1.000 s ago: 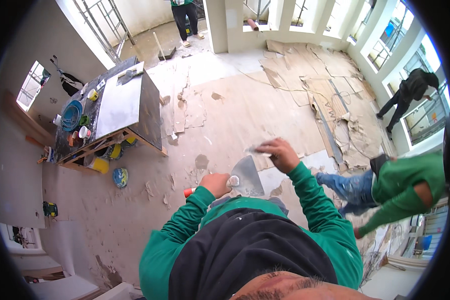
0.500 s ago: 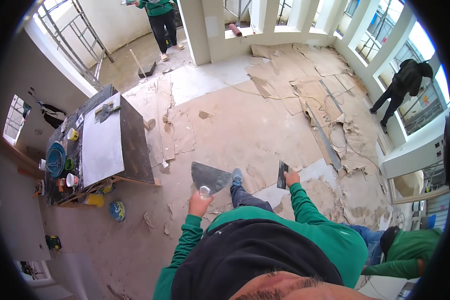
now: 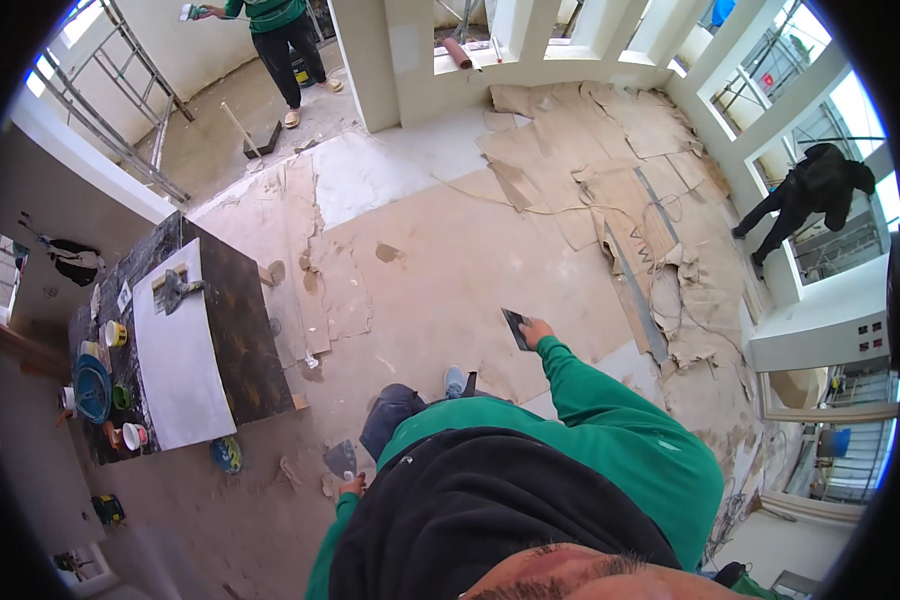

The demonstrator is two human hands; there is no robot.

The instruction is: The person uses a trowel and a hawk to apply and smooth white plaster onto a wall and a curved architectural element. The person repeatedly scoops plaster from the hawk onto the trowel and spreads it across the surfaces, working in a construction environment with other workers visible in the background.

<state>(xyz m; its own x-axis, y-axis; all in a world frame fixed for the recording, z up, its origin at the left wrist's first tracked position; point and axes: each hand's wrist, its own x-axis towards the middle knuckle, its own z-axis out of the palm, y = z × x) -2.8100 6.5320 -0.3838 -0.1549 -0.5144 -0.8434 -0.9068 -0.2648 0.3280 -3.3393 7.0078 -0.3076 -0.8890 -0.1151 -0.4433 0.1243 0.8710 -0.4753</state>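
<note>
My left hand [image 3: 352, 486] is down beside my left hip, closed on the handle of a broad putty knife [image 3: 340, 457]. Its grey blade points away from me over the floor. Out in front and to the right, my right hand [image 3: 538, 331] grips a small flat trowel [image 3: 515, 328] with a dark rectangular plate; its handle is hidden by the fingers. Both tools are held in the air, apart from the table and walls.
A dark table [image 3: 240, 330] with a white sheet [image 3: 180, 350], buckets and tools stands at left. Torn cardboard [image 3: 660, 220] and a cable [image 3: 530, 208] cover floor at right. One person [image 3: 810, 195] leans at the window openings; another [image 3: 282, 45] stands at the far left.
My left hand has drawn back and down to my hip with the putty knife. My right arm has reached forward and left with the trowel. My view has shifted, and a leg has stepped forward.
</note>
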